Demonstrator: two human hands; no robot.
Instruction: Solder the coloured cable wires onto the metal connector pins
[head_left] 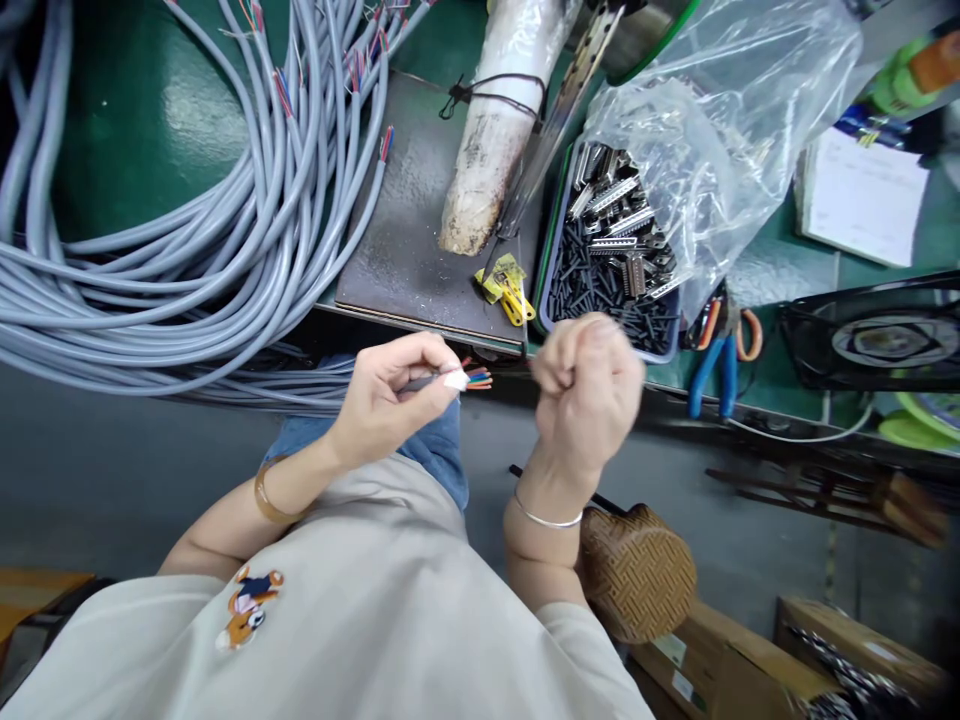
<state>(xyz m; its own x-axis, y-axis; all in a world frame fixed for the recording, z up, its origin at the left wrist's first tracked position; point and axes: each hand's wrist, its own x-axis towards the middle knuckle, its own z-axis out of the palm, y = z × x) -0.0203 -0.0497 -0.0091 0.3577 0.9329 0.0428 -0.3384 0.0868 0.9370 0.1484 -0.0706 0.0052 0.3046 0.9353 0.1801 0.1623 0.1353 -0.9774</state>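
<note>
My left hand [397, 395] pinches a cable end between thumb and fingertips, just off the table's front edge. Several coloured wires [480, 379], among them red, blue, green and orange, fan out of it to the right. Something white shows at my left thumb tip. To the right, my right hand [589, 385] is closed with curled fingers and blurred by motion; what it holds, if anything, is hidden. It is near the front of a plastic bin [544, 280] of metal connector parts [619, 215] and small black tubes [589, 280].
Looped grey cables [225, 260] with stripped ends cover the left of the green table [172, 100]. On a dark board [405, 240] lie a wrapped roll [487, 150] and a yellow tool [510, 290]. Blue-handled pliers [716, 375], a black fan [877, 335] and a paper pad [862, 195] lie rightward.
</note>
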